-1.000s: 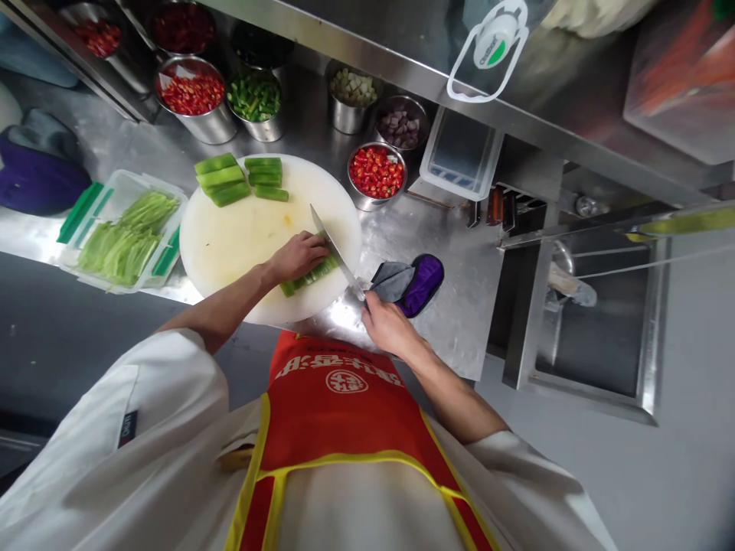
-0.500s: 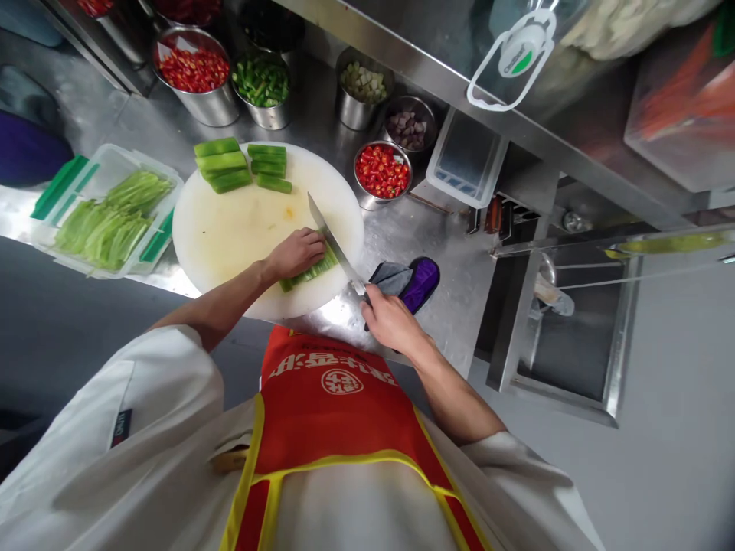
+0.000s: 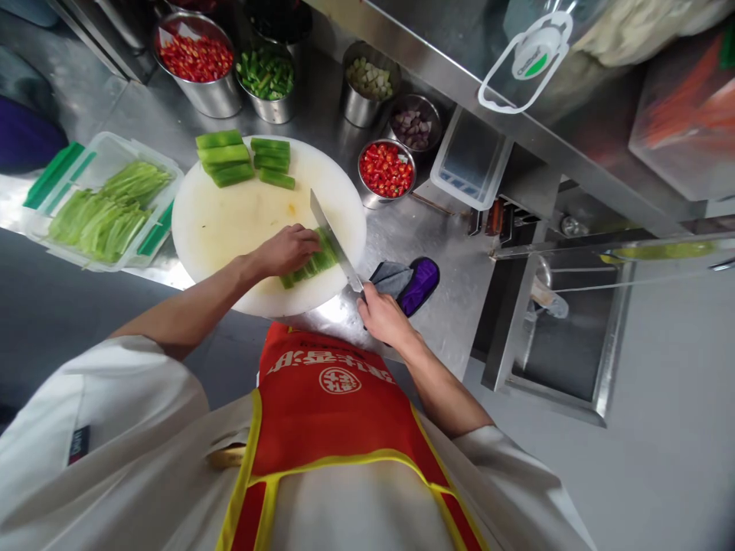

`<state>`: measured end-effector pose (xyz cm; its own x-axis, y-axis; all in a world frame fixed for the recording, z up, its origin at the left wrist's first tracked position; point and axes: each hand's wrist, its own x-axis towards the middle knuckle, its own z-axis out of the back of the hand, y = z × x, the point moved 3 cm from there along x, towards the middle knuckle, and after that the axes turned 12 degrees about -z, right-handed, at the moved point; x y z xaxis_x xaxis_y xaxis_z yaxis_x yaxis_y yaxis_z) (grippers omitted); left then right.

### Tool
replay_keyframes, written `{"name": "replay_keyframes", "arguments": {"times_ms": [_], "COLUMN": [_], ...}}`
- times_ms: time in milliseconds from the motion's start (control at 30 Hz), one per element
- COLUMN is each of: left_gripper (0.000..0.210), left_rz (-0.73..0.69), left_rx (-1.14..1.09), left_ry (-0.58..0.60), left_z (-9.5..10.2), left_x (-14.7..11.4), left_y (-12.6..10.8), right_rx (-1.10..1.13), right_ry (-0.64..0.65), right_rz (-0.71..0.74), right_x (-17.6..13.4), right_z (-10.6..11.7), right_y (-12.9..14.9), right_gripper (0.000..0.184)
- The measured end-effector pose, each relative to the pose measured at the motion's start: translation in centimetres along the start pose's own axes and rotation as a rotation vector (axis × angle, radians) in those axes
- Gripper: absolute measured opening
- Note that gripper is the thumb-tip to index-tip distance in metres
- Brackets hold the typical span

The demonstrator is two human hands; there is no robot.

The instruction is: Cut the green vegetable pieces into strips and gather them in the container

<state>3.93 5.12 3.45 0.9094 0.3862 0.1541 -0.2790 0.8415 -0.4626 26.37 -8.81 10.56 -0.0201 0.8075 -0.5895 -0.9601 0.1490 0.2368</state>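
My left hand (image 3: 292,250), fingers curled and closed, holds down light-green vegetable slices (image 3: 318,264) near the front of the round white cutting board (image 3: 230,222). In my right hand (image 3: 382,312) is the handle of a kitchen knife (image 3: 334,239). Its long blade points away from me, just right of the slices; whether the edge touches them I cannot tell. Thicker green vegetable chunks (image 3: 225,158) lie in two groups at the back of the board. The vegetable's kind is unclear.
Left of the board stands a clear tub (image 3: 127,249) of thin green strips. Metal pots of chopped red chillies (image 3: 196,60), green pieces (image 3: 265,74) and other diced food line the back. A purple-and-grey cloth item (image 3: 422,283) lies right of the knife. A steel shelf (image 3: 448,80) overhangs the back right.
My left hand has shifted slightly left on the slices, and more of them shows between it and the blade. The knife stays in my right hand in nearly the same place.
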Motion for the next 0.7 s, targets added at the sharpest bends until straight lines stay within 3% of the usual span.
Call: {"name": "replay_keyframes", "arguments": {"times_ms": [133, 467, 700], "left_gripper": [0.037, 0.037, 0.035], "left_rz": [-0.037, -0.043, -0.014], "left_rx": [-0.091, -0.191, -0.223], "left_ry": [0.131, 0.121, 0.066], "left_z": [-0.4, -1.1, -1.1], "left_x": [0.1, 1.0, 0.9], "left_y": [0.5, 2.4, 2.1], "right_rx": [0.021, 0.03, 0.011], "right_ry": [0.008, 0.008, 0.029], "right_rz": [0.01, 0.031, 0.01], "right_x": [-0.2, -1.8, -0.4], "right_z": [0.6, 1.8, 1.1], "right_y": [0.2, 0.4, 0.7], "right_gripper": [0.028, 0.03, 0.033]}}
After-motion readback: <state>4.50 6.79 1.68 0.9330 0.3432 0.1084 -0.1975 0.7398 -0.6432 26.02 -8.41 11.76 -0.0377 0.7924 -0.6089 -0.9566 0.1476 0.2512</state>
